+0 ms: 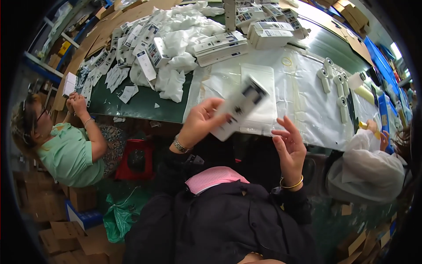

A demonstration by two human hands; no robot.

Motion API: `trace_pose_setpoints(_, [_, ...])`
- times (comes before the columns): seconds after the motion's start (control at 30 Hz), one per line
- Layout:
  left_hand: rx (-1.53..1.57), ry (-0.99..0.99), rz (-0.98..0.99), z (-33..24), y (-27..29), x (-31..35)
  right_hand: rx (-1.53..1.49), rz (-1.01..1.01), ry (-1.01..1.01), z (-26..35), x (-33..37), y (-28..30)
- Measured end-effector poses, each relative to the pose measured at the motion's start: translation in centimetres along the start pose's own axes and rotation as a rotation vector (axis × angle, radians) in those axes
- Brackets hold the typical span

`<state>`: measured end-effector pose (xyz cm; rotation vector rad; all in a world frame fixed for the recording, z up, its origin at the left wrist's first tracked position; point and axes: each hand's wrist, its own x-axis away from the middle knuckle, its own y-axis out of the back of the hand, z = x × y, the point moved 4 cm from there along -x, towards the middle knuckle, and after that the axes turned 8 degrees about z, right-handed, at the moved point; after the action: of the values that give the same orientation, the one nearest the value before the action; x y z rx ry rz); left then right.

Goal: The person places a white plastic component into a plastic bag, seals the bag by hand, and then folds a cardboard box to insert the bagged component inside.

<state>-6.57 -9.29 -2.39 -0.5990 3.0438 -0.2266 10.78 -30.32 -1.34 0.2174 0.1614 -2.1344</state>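
My left hand (203, 122) grips a slim white carton (242, 105) with dark printing, held tilted above the front part of the table. The carton's far end is blurred by motion. To its right, my right hand (290, 150) is raised with its fingers apart and nothing in them. Beneath the carton lies a pale rectangular sheet (258, 75) on the plastic-covered work surface (206, 94). Beyond it is a stack of flat white cartons (220, 46), and farther back several thicker cartons (270, 35) are grouped together.
Crumpled white bags (171, 81) and loose cartons (125, 46) pile up at the far left. Several white handheld devices with round heads (342, 103) lie at right. Co-workers sit at left (72, 149) and right (371, 163). A red stool (136, 158) stands below the table.
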Motion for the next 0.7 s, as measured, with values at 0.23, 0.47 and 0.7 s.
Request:
trace_pose_setpoints(0.23, [0.292,-0.471,-0.645,-3.6,15.2,-1.4,0.060,-0.002,-0.121,-3.2,1.1,1.5])
trace_pose_setpoints(0.47, [0.137,-0.495,-0.744,-6.4,15.4,-4.2,0.198,-0.101,-0.048,-3.4,-0.4,2.7])
trace_pose_setpoints(0.7, [-0.468,-0.127,-0.252,-2.1,9.5,-9.7,0.480,-0.186,0.142,-3.6,-4.1,5.0])
